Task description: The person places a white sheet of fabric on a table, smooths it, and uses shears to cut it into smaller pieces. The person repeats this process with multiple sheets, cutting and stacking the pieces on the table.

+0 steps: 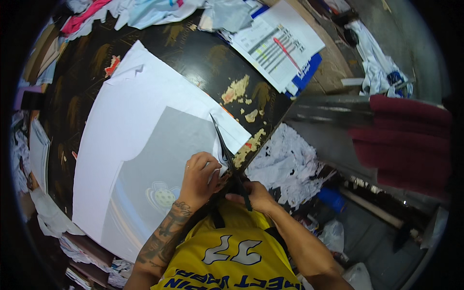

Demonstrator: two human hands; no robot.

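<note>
Long black scissors (pixel 222 145) lie angled over the right edge of a white cloth sheet (pixel 116 111), blades pointing up toward its top right. My right hand (pixel 253 195) is closed on their handles at the table edge. A grey panel (pixel 145 193) with a curved outline and a coloured printed design lies on the white sheet. My left hand (pixel 198 176) rests on the grey panel's lower right, fingers curled and pinched at the cloth's edge beside the scissors.
The dark, worn table (pixel 188 58) holds printed papers with a red pen (pixel 287 53) at back right and cloth pieces (pixel 145 12) at the back. White scraps (pixel 285 164) lie beyond the right edge, near maroon cloth (pixel 396 145) on a metal surface. Stacked sheets (pixel 38 150) sit left.
</note>
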